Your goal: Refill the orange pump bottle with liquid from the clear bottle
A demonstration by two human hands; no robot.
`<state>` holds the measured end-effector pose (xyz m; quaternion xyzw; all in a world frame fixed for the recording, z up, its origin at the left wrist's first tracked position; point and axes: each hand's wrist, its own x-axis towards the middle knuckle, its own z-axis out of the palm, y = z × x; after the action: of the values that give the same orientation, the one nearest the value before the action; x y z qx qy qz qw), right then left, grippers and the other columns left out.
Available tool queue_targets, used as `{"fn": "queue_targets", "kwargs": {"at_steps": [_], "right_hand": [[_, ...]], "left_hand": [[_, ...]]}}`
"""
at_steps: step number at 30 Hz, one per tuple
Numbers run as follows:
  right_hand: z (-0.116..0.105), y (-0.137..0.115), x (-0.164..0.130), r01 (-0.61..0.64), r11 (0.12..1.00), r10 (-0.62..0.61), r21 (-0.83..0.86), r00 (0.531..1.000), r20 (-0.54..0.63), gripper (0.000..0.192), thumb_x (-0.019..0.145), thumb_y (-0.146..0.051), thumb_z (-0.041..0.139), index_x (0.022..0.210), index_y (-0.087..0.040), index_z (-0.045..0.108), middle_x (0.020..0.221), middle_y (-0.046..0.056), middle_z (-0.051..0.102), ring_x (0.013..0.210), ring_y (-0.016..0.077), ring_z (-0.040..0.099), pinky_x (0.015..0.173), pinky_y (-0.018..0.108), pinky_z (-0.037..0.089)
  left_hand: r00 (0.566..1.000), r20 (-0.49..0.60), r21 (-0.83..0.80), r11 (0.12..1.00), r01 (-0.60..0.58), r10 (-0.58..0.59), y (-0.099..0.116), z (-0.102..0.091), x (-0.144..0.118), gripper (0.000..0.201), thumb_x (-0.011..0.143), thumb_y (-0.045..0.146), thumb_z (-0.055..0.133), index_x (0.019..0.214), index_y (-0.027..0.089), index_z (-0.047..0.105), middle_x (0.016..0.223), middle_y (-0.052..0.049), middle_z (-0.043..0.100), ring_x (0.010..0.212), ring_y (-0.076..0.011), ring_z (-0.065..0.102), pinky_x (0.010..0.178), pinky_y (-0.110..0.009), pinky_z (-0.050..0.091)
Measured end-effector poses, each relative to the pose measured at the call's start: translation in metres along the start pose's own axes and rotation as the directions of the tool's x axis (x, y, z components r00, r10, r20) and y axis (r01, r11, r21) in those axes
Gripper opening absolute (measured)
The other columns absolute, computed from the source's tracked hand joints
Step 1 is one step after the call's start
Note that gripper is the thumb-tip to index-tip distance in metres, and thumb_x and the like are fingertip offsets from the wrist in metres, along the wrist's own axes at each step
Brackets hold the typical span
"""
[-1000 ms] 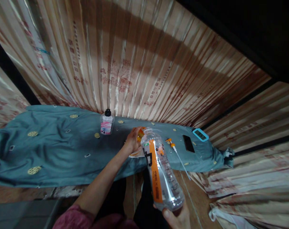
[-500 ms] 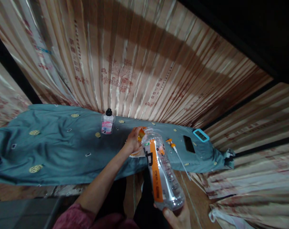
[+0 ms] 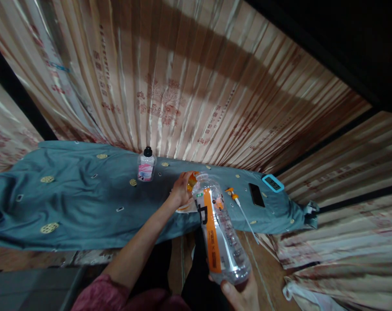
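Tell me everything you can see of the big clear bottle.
The big clear bottle looks like plastic, with ridged sides and a silver-and-orange label carrying dark print. No cap shows on its neck. It is held aslant, neck pointing away from the wearer, base in the right hand. The neck is beside an orange item in the left hand; contact is unclear.

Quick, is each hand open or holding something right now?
Left hand: closed around an orange object, partly hidden.
Right hand: closed, holding the clear bottle near its base.
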<state>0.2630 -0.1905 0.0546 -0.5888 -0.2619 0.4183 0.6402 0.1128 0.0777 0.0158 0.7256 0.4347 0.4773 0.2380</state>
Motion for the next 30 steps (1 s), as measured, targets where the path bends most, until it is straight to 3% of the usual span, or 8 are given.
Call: {"fn": "queue_targets", "kwargs": {"at_steps": [8, 13, 18, 30], "right_hand": [[-0.0056, 0.0056, 0.0013, -0.005, 1.0, 0.005, -0.026, 1.0, 0.004, 0.075, 0.044, -0.054, 0.101, 0.102, -0.023, 0.066, 0.088, 0.009, 0.083, 0.087, 0.0347, 0.081, 0.076, 0.039, 0.063], [-0.0038, 0.0025, -0.0007, -0.017, 0.999, 0.018, -0.04, 0.999, 0.028, 0.074, 0.051, -0.057, 0.098, 0.109, -0.026, 0.064, 0.086, 0.004, 0.082, 0.079, 0.0316, 0.08, 0.074, 0.039, 0.063], [0.0007, 0.0007, -0.0006, -0.041, 0.999, 0.041, -0.005, 0.999, -0.036, 0.083, 0.039, -0.054, 0.101, 0.107, -0.024, 0.063, 0.099, 0.009, 0.083, 0.084, 0.0314, 0.08, 0.075, 0.037, 0.062], [-0.0061, 0.0105, 0.0021, 0.018, 0.997, -0.02, -0.071, 1.0, -0.024, 0.078, 0.047, -0.056, 0.097, 0.108, -0.022, 0.064, 0.098, 0.011, 0.083, 0.086, 0.032, 0.079, 0.077, 0.038, 0.06]], "left_hand": [[1.0, -0.01, -0.006, 1.0, -0.001, 0.001, 0.0032, -0.0017, 0.0006, 0.055, 0.071, 0.017, 0.072, 0.125, 0.018, 0.06, 0.119, -0.01, 0.069, 0.108, -0.0272, 0.068, 0.099, -0.044, 0.057], [1.0, 0.009, -0.012, 1.0, -0.001, 0.001, -0.0002, -0.0007, -0.0004, 0.058, 0.07, 0.018, 0.072, 0.127, 0.017, 0.059, 0.117, -0.011, 0.068, 0.106, -0.0276, 0.068, 0.098, -0.045, 0.058], [1.0, -0.02, -0.015, 1.0, -0.025, 0.024, -0.0025, 0.0018, -0.0007, 0.058, 0.071, 0.02, 0.071, 0.128, 0.016, 0.058, 0.119, -0.012, 0.067, 0.107, -0.0284, 0.068, 0.099, -0.046, 0.057], [1.0, 0.011, 0.007, 1.0, 0.023, -0.023, 0.0038, -0.0038, 0.0009, 0.052, 0.074, 0.02, 0.068, 0.124, 0.014, 0.061, 0.117, -0.012, 0.068, 0.104, -0.028, 0.068, 0.097, -0.045, 0.058]]}}
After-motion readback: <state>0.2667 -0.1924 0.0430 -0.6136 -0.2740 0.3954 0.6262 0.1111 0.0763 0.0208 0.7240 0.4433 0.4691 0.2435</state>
